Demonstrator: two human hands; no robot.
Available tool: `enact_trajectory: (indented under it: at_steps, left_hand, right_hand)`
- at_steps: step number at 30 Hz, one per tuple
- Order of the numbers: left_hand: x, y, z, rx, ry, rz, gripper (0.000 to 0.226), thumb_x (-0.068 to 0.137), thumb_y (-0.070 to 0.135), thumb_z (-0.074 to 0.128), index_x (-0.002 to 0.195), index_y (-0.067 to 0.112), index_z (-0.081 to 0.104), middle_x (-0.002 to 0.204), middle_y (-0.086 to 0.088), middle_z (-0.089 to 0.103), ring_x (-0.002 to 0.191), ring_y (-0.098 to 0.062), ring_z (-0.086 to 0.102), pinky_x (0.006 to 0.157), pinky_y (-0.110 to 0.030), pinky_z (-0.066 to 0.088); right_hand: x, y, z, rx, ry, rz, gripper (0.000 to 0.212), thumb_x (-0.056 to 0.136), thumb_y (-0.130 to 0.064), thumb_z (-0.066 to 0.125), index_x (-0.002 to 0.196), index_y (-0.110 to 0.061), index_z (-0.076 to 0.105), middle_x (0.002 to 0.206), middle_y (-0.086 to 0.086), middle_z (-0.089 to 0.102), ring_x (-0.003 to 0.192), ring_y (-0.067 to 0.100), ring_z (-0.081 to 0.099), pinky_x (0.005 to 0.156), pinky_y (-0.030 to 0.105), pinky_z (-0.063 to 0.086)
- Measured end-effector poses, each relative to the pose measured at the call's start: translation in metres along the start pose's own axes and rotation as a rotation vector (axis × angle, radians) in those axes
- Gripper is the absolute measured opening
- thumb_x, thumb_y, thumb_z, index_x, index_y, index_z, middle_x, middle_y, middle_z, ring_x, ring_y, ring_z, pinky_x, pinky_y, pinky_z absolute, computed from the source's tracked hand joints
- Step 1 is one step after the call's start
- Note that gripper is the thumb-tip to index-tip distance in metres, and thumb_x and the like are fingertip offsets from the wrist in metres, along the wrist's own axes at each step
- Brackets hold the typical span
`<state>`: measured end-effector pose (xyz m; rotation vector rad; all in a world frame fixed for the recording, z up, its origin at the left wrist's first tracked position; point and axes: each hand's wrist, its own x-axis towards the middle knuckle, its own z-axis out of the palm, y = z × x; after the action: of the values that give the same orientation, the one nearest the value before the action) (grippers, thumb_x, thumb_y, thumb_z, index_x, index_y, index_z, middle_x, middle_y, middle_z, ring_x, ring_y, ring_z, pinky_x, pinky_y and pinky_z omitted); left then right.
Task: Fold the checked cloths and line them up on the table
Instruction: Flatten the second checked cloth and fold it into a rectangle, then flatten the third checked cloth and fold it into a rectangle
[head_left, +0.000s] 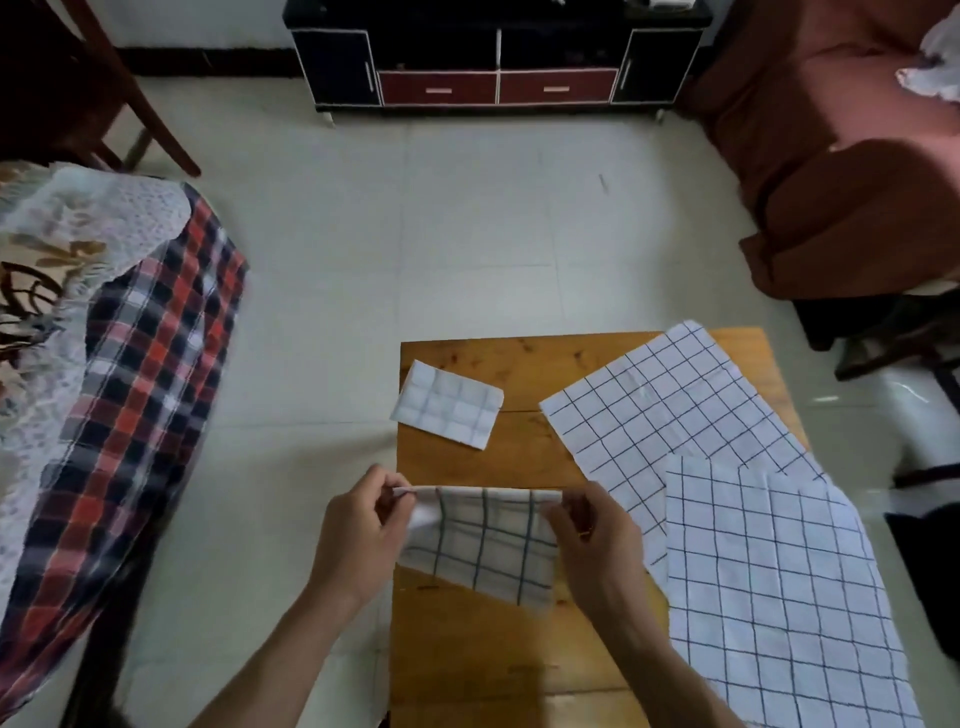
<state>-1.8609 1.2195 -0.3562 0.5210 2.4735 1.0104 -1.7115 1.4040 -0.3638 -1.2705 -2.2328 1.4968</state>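
Now left hand (358, 535) and right hand (592, 540) each pinch the half-folded checked cloth's (488, 540) top corners above the table (467, 649).

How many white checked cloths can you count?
4: one folded small at the table's far left, one held in both hands, and two spread flat on the right, one far, one near overlapping it.

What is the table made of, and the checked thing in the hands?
The table looks like wood with a slightly shiny finish: orange-brown grain, knots and plank seams show. The checked cloth looks like thin woven fabric, maybe cotton: it bends and creases softly.
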Motion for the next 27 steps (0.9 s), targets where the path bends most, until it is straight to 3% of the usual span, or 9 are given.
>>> enact_trajectory:
  at_steps: [5, 9, 12, 15, 17, 22, 24, 27]
  left_hand:
    - [0.065, -0.074, 0.041, -0.027, -0.034, 0.006, 0.012, 0.09, 0.015, 0.067, 0.083, 0.023, 0.062, 0.071, 0.012, 0.064, 0.07, 0.0, 0.061, 0.055, -0.009, 0.042]
    - [0.1, -0.121, 0.074, -0.012, 0.033, -0.045, 0.009, 0.09, 0.02, 0.068, 0.093, 0.025, 0.062, 0.074, 0.011, 0.067, 0.068, -0.003, 0.062, 0.056, -0.012, 0.04]
    - [0.108, -0.143, 0.093, -0.023, 0.099, -0.069, 0.023, 0.089, 0.021, 0.069, 0.11, 0.021, 0.058, 0.081, 0.009, 0.069, 0.071, -0.005, 0.063, 0.062, -0.016, 0.041]
    - [0.112, -0.157, 0.104, -0.041, 0.106, -0.066, 0.04, 0.087, 0.02, 0.071, 0.122, 0.017, 0.052, 0.103, 0.007, 0.066, 0.087, -0.011, 0.062, 0.076, -0.024, 0.046]
    - [0.113, -0.162, 0.105, 0.001, 0.105, -0.003, 0.04, 0.087, 0.019, 0.072, 0.122, 0.016, 0.053, 0.113, 0.005, 0.061, 0.098, -0.012, 0.058, 0.081, -0.027, 0.045]
    - [0.1, -0.154, 0.095, 0.094, 0.039, 0.098, 0.018, 0.088, 0.016, 0.068, 0.105, 0.016, 0.062, 0.104, 0.0, 0.061, 0.097, -0.016, 0.056, 0.076, -0.026, 0.042]
    - [0.092, -0.136, 0.088, 0.125, -0.047, 0.104, 0.016, 0.09, 0.02, 0.066, 0.105, 0.018, 0.063, 0.106, 0.001, 0.061, 0.098, -0.016, 0.057, 0.075, -0.025, 0.043]
    - [0.075, -0.102, 0.072, 0.28, -0.172, 0.17, 0.023, 0.091, 0.033, 0.063, 0.112, 0.023, 0.062, 0.116, 0.004, 0.062, 0.104, -0.015, 0.056, 0.08, -0.031, 0.049]
  right_hand:
    - [0.044, 0.054, 0.075, 0.008, 0.124, 0.127, 0.009, 0.089, -0.019, 0.069, 0.086, -0.026, 0.064, 0.074, -0.006, 0.065, 0.069, 0.01, 0.06, 0.055, 0.013, 0.045]
    - [0.075, 0.087, 0.116, 0.03, 0.174, 0.178, 0.016, 0.087, -0.017, 0.071, 0.092, -0.029, 0.062, 0.08, -0.01, 0.067, 0.074, 0.004, 0.063, 0.057, 0.013, 0.049]
    - [0.088, 0.103, 0.138, 0.081, 0.197, 0.219, 0.027, 0.086, -0.012, 0.072, 0.104, -0.027, 0.058, 0.091, -0.01, 0.064, 0.083, 0.006, 0.063, 0.063, 0.015, 0.053]
    - [0.089, 0.117, 0.15, -0.042, 0.213, 0.189, 0.043, 0.084, -0.013, 0.074, 0.119, -0.027, 0.054, 0.109, -0.009, 0.057, 0.09, 0.004, 0.06, 0.075, 0.023, 0.057]
    - [0.085, 0.122, 0.149, -0.109, 0.191, 0.188, 0.049, 0.084, -0.014, 0.073, 0.128, -0.024, 0.051, 0.117, -0.007, 0.053, 0.09, 0.001, 0.058, 0.076, 0.021, 0.056]
    - [0.061, 0.111, 0.125, -0.206, 0.117, 0.162, 0.05, 0.088, -0.024, 0.068, 0.135, -0.022, 0.05, 0.127, -0.005, 0.052, 0.098, 0.005, 0.057, 0.075, 0.023, 0.055]
    - [0.049, 0.097, 0.105, -0.269, 0.041, 0.111, 0.046, 0.091, -0.03, 0.064, 0.134, -0.02, 0.051, 0.13, -0.004, 0.053, 0.1, 0.007, 0.057, 0.072, 0.018, 0.051]
    - [0.028, 0.065, 0.072, -0.386, -0.163, 0.071, 0.042, 0.096, -0.041, 0.056, 0.134, -0.025, 0.05, 0.13, -0.003, 0.055, 0.102, 0.009, 0.058, 0.076, 0.021, 0.052]
